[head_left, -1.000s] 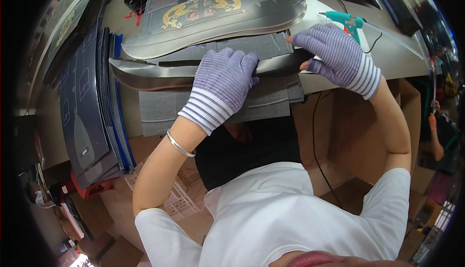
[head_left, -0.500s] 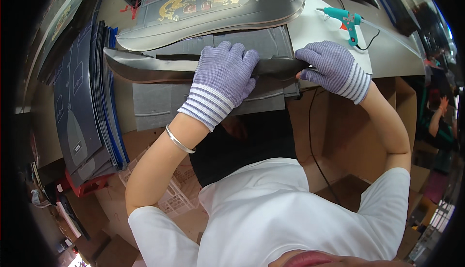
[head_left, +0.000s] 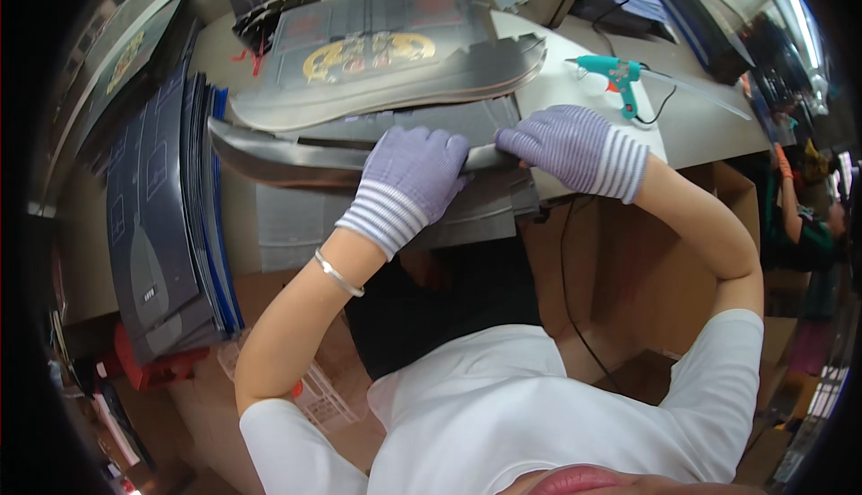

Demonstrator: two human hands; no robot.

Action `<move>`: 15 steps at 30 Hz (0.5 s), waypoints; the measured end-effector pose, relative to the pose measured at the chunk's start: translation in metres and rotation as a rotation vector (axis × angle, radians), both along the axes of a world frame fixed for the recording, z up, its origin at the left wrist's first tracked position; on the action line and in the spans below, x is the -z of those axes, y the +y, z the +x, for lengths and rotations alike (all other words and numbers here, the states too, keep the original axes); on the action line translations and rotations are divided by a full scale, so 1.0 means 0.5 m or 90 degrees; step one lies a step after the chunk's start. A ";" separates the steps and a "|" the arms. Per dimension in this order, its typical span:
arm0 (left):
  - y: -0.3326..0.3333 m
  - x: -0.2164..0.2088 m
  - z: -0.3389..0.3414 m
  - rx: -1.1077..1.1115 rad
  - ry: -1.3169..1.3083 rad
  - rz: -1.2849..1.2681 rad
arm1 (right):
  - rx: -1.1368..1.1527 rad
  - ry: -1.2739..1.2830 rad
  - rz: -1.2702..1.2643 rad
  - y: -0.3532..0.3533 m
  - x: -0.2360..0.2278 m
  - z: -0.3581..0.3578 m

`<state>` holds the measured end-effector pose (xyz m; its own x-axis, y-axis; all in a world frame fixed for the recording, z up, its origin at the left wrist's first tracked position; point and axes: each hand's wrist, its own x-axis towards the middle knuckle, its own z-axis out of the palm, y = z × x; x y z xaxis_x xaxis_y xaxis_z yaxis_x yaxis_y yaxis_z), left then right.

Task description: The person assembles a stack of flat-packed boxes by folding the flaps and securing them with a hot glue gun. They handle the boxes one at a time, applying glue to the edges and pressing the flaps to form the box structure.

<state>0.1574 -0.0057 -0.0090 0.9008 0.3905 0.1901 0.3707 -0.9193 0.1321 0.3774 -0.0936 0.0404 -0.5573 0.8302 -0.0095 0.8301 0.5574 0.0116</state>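
Left hand [head_left: 409, 176] is clamped over the middle of a dark curved strip [head_left: 283, 161], fingers folded down over the far side, back of the glove facing up. Right hand [head_left: 566, 147] has its fingers bunched around the right-hand end of that same strip, so both hands are gripping it. It's a bit blurry right there, so I honestly can't tell exactly how the thumb sits, or whether the strip is resting on anything.

Strip runs crosswise in front of the body, above some flat grey sheets [head_left: 296, 226] at the near edge of the table [head_left: 696, 131]. Its pointy left end pokes out well past the left hand. Just behind it is a paler curved piece [head_left: 386, 96] with notches at its right end, and past that a grey panel [head_left: 359, 19] with a gold ornament.

Off to the right, a teal glue gun [head_left: 620, 73] lies on a white sheet [head_left: 561, 91], nozzle pointing left, clear stick out the back. Over on the left there's a stack of dark printed boards [head_left: 153, 244] with some blue edges. Both gloves are purple with striped cuffs, and there's a silver bangle [head_left: 338, 275] on the left wrist.
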 end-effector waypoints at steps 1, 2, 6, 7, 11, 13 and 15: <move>0.000 -0.007 0.001 0.002 -0.015 -0.003 | -0.015 -0.007 0.003 0.002 0.001 0.003; 0.000 -0.022 0.010 -0.007 0.065 -0.034 | -0.098 -0.012 0.156 0.004 0.017 0.020; -0.015 -0.103 -0.008 0.028 0.146 -0.123 | -0.152 -0.050 0.197 0.008 -0.034 0.016; -0.015 -0.124 -0.011 0.010 0.144 -0.122 | -0.144 0.014 0.220 0.010 -0.043 0.015; -0.006 -0.137 -0.028 -0.005 0.058 -0.043 | -0.051 0.187 0.208 0.014 -0.057 0.025; 0.000 -0.127 -0.034 0.027 -0.019 0.028 | -0.025 0.196 0.157 0.010 -0.057 0.027; 0.009 -0.119 -0.024 0.015 -0.021 0.058 | -0.001 0.251 0.144 0.015 -0.046 0.034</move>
